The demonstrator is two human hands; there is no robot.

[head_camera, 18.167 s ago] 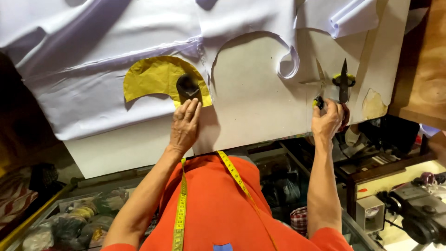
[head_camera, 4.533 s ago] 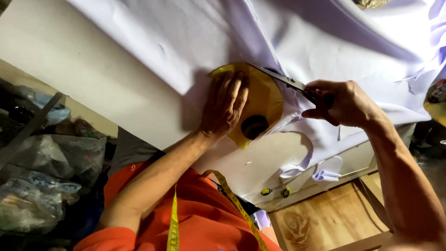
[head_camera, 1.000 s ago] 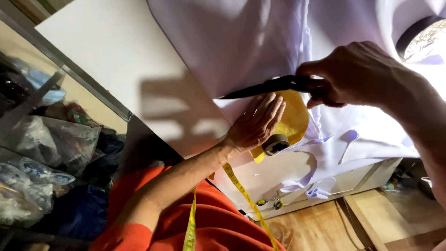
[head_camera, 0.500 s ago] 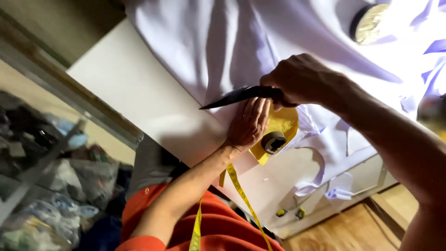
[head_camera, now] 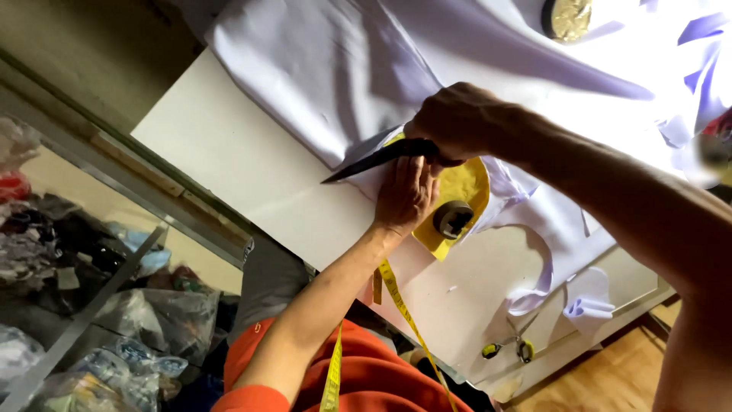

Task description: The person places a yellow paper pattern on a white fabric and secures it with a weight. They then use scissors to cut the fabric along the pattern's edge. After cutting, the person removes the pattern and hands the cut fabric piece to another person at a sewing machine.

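My left hand [head_camera: 406,194] presses flat on a yellow paper pattern [head_camera: 460,191] that lies on white cloth [head_camera: 343,84] spread over a white table [head_camera: 252,168]. A round dark weight [head_camera: 453,219] sits on the pattern just right of that hand. My right hand [head_camera: 457,120] grips large black scissors [head_camera: 377,159], the blades closed and pointing left past the cloth's cut edge, above my left fingers.
Small yellow-handled snips [head_camera: 507,349] lie near the table's front edge, with curled cloth offcuts [head_camera: 587,307] beside them. A yellow measuring tape [head_camera: 396,301] hangs from my neck. A round gold object [head_camera: 566,17] rests on the cloth at the top. Bagged clutter [head_camera: 91,313] fills the floor at left.
The view has tilted and shifted. My right hand has carried the scissors up and left along the pattern edge. The left hand stays pressed on the pattern.
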